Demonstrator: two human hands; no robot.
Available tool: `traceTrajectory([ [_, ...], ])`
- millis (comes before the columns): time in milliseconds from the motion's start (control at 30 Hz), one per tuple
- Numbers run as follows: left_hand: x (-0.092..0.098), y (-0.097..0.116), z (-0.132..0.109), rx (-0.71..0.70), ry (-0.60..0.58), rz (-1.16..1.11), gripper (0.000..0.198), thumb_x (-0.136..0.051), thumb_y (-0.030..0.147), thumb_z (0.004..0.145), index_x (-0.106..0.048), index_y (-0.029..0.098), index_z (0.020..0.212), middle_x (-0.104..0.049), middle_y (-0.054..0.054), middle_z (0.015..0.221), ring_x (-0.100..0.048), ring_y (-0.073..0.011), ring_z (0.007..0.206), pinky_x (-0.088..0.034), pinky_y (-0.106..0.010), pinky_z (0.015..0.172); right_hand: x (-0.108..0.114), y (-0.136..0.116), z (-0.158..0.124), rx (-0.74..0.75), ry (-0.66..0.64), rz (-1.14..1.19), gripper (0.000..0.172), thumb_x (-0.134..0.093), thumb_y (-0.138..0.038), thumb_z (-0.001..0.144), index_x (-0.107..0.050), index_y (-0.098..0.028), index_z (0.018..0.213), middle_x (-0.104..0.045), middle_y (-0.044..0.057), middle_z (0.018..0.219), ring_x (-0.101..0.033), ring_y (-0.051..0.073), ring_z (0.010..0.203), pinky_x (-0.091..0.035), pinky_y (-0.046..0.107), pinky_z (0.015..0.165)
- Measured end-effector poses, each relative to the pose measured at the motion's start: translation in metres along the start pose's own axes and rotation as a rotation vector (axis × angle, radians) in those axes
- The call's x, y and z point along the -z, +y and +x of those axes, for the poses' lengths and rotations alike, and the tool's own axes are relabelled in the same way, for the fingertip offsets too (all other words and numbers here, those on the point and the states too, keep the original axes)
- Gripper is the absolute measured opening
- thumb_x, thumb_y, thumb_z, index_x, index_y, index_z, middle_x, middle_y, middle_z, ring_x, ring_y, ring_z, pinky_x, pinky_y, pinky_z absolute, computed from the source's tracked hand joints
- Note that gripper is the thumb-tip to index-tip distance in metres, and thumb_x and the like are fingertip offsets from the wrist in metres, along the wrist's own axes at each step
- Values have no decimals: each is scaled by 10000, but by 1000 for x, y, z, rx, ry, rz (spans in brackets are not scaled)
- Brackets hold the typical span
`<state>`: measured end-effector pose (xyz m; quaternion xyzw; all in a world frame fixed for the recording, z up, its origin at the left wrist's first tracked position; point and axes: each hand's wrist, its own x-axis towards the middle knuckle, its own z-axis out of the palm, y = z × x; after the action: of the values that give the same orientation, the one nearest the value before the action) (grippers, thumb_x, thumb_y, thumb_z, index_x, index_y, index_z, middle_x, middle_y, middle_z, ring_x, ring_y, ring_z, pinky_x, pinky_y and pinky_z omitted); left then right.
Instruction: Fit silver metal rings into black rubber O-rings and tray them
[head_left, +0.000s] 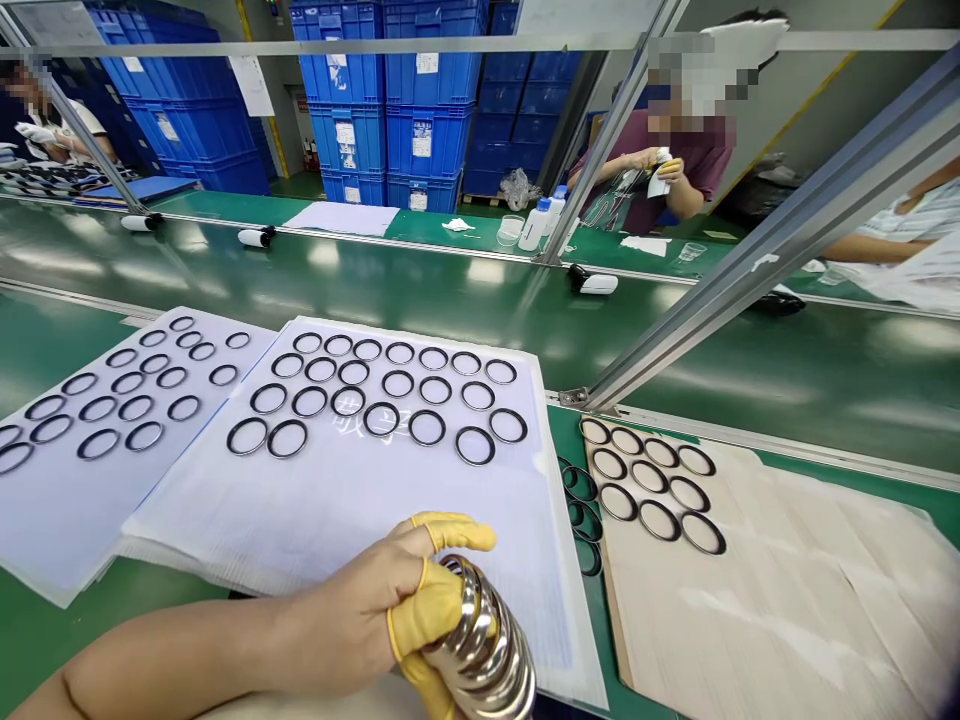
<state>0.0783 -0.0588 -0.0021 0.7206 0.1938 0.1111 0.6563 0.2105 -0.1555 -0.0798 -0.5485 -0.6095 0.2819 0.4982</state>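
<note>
My left hand (337, 610) curls its yellow-cotted fingers (452, 535) tightly around a stack of slick, stiff metal rings (484, 650), best held by their outer edges.

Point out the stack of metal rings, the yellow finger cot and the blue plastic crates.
Stack of metal rings (484, 640): head view, on the shiny middle of the stack.
Yellow finger cot (454, 532): head view, on the cot covering the upper finger.
Blue plastic crates (427, 130): head view, on the front of the central stack.
</note>
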Motion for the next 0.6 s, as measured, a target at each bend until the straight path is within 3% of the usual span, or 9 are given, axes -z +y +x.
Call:
traceTrajectory([
  [133, 5, 6, -5, -13, -59, 178, 489, -356, 486, 993, -697, 140, 1052, -559, -165, 1284, -288, -267, 1401, -257, -419, 1155, 10, -4, 14, 87, 22, -75, 132, -615, -173, 882, -661, -236, 989, -736, 23, 940, -705, 206, 858, -592, 379, 791],
  [200, 5, 5, -7, 11, -59, 192, 461, -393, 496, 980, -681, 170, 1133, -436, -146, 1436, -270, -274, 1417, -242, -425, 1166, 15, -6, 21, 199, 77, -178, 230, -574, -64, 814, -641, -255, 922, -755, 11, 834, -730, 204, 771, -608, 369, 794],
  [300, 4, 1, -9, 38, -30, 161, 448, -424, 525, 959, -684, 221, 1160, -281, -92, 1556, -205, -288, 1451, -221, -434, 1177, 20, -6, 26, 340, 173, -356, 278, -535, -14, 771, -606, -258, 882, -764, 17, 803, -748, 210, 756, -619, 379, 825],
  [400, 2, -3, -9, 42, -30, 143, 474, -431, 554, 943, -684, 237, 1188, -193, -53, 1602, -94, -300, 1482, -158, -446, 1193, 18, 4, 22, 340, 248, -363, 289, -547, -31, 772, -618, -276, 908, -736, 0, 727, -739, 222, 742, -602, 434, 872],
  [500, -1, -11, -7, 61, -10, 108, 469, -458, 556, 932, -678, 244, 1205, -157, -47, 1616, -117, -318, 1479, -163, -469, 1186, 15, 16, 15, 285, 289, -306, 382, -564, -80, 780, -597, -282, 1102, -750, 41, 864, -734, 256, 805, -551, 521, 942],
  [600, -6, -18, -4, 85, 13, 23, 450, -499, 552, 917, -679, 252, 1201, -173, -66, 1611, -204, -333, 1454, -174, -493, 1176, 18, 17, 11, 172, 264, -232, 490, -601, -98, 767, -539, -285, 1216, -710, 95, 1113, -673, 312, 1056, -441, 591, 1048],
])
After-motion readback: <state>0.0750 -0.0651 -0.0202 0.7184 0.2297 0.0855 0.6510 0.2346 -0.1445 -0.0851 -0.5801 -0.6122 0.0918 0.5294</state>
